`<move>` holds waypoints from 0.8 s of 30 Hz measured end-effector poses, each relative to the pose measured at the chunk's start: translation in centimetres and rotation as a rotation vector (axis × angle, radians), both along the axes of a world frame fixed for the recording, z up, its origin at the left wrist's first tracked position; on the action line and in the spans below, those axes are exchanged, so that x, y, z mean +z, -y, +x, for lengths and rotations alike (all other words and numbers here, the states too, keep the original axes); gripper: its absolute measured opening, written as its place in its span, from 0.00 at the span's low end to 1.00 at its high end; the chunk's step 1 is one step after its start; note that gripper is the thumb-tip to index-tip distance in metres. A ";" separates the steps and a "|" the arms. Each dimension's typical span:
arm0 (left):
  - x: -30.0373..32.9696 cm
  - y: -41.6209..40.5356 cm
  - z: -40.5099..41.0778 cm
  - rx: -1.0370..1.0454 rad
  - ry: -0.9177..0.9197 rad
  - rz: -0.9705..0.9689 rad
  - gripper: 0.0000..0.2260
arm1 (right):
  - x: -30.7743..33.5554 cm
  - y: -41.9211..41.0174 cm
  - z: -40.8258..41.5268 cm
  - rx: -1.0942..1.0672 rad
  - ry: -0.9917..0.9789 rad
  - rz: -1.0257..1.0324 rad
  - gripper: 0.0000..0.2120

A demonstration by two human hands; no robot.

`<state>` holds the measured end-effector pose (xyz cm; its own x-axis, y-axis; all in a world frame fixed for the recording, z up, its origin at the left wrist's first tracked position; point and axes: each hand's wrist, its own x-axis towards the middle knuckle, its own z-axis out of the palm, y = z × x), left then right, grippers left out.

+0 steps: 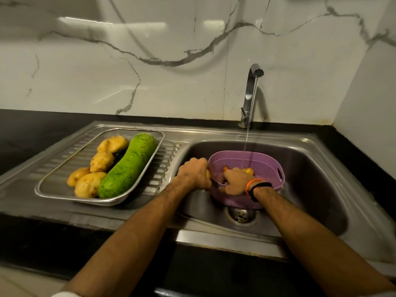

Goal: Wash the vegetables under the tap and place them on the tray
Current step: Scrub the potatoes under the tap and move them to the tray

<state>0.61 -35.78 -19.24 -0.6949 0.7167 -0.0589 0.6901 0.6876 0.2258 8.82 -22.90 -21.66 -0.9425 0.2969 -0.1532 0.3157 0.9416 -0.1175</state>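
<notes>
Steel sink (317, 168): tap (249, 93) running into the purple basket (263, 166). Mesh tray (53, 189) on the drainboard: green gourd (128, 166), four potatoes (90, 185). Your left hand (196, 173) curls round a yellow vegetable (207, 173) at the basket rim; your right hand (235, 181) is inside the basket among potatoes, grip unclear.

Steel sink unit (184, 133) in black counter (32, 133); mesh tray (51, 194) on drainboard; purple basket (267, 166) in basin.
</notes>
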 end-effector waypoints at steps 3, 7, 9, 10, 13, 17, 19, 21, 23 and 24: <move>1.8 1.1 -0.8 0.010 0.005 0.108 0.18 | 0.9 0.1 -0.4 0.003 -0.022 -0.024 0.15; 4.8 3.7 -2.3 0.044 -0.055 0.240 0.21 | 3.2 1.1 -1.6 0.035 -0.147 -0.111 0.08; 6.4 5.7 -2.9 0.090 -0.085 0.322 0.22 | 5.0 2.6 -2.4 0.052 -0.240 -0.195 0.14; 7.3 6.9 -3.3 0.106 -0.098 0.366 0.22 | 6.0 3.7 -2.9 0.071 -0.283 -0.232 0.14; 9.2 10.5 -4.2 0.148 -0.115 0.456 0.22 | 8.0 6.8 -4.4 0.119 -0.383 -0.291 0.11; 10.2 15.6 -5.8 0.249 -0.143 0.471 0.24 | 9.0 11.1 -6.2 0.182 -0.483 -0.323 0.12; 10.1 17.9 -6.5 0.297 -0.156 0.452 0.23 | 9.5 13.2 -6.8 0.221 -0.518 -0.310 0.13; 9.8 20.3 -7.2 0.341 -0.158 0.460 0.22 | 9.6 15.1 -7.7 0.246 -0.549 -0.292 0.14; 9.3 22.1 -7.7 0.370 -0.154 0.469 0.22 | 9.7 16.6 -8.3 0.259 -0.578 -0.300 0.13; 9.0 22.8 -7.9 0.385 -0.142 0.470 0.23 | 9.6 17.3 -8.5 0.266 -0.589 -0.301 0.13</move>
